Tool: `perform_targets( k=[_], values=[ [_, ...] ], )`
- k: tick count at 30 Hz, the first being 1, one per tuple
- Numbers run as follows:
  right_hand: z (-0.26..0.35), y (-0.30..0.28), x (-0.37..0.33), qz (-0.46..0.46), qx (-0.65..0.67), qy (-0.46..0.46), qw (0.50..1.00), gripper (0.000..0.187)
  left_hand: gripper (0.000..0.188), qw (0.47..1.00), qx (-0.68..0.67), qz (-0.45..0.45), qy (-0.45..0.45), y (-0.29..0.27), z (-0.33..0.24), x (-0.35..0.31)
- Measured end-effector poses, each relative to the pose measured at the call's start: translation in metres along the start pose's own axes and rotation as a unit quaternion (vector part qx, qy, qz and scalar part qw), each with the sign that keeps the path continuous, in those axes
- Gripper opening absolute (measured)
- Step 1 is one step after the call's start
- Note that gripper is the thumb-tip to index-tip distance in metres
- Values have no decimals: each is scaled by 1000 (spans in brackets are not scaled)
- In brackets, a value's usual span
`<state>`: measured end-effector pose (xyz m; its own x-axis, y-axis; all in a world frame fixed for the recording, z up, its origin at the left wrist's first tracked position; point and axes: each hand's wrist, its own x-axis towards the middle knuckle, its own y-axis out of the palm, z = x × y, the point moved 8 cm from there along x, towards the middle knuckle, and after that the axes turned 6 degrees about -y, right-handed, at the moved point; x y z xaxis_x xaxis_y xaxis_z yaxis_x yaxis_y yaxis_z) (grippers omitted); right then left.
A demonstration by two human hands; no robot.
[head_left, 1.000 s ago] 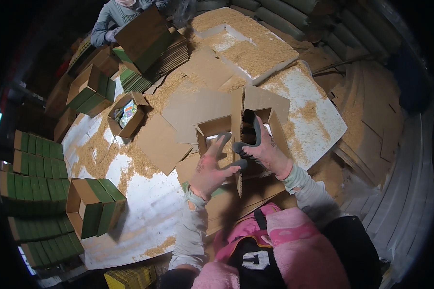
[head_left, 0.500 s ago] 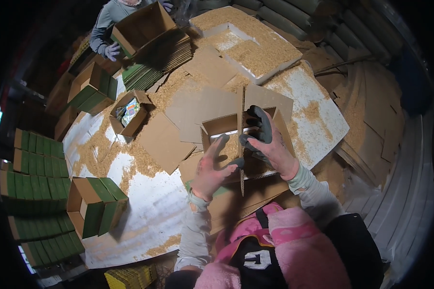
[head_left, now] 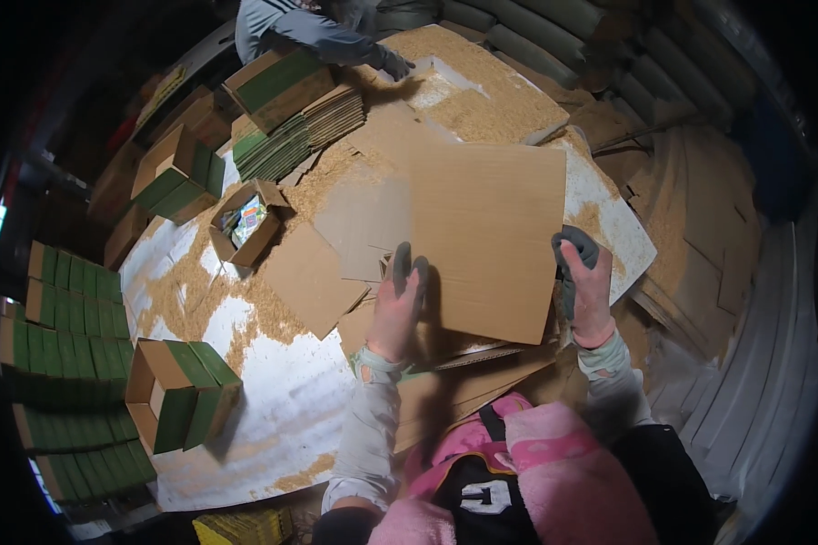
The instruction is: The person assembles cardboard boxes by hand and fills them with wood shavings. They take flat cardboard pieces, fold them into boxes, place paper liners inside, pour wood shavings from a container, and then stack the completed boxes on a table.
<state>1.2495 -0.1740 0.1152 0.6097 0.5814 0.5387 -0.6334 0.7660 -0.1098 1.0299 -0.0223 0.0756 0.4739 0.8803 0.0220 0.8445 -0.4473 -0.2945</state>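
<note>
A flat brown cardboard sheet (head_left: 491, 241) spreads in front of me, between my two hands, and hides most of the open box beneath it. My left hand (head_left: 396, 313), in a glove with dark fingertips, is at the sheet's left edge with its fingers stretched upward. At the right edge, my right hand (head_left: 584, 282) has its gloved fingers curled against the sheet. More cardboard (head_left: 473, 381) lies stacked below the sheet, close to my body.
Sawdust-like shavings cover parts of the white table (head_left: 282, 400). At left are a green-and-brown box (head_left: 186, 391) and rows of green cartons (head_left: 77, 354). A small box (head_left: 245, 222) holds colourful packets. Another person's hand (head_left: 395, 65) reaches over a shavings-filled tray (head_left: 482, 100).
The cardboard sheet has turned from edge-on to broad side facing me, covering the box. My right hand has moved right and down. The other person has let go of a box and reaches rightward.
</note>
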Motion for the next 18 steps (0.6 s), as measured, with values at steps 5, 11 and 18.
perform_targets(
  k=[5, 11, 18],
  values=[
    [-56, 40, -16, 186, -149, 123, 963, 41, 41, 989, 133, 43, 44, -9, -66, -19],
    [-11, 91, -29, 247, 104, 132, 954, 88, 62, 906, 361, 217, 31, 54, -46, -48],
    [-13, 90, -31, 137, 286, 225, 921, 94, 76, 964, 47, 262, 27, 55, -21, -26]
  ],
)
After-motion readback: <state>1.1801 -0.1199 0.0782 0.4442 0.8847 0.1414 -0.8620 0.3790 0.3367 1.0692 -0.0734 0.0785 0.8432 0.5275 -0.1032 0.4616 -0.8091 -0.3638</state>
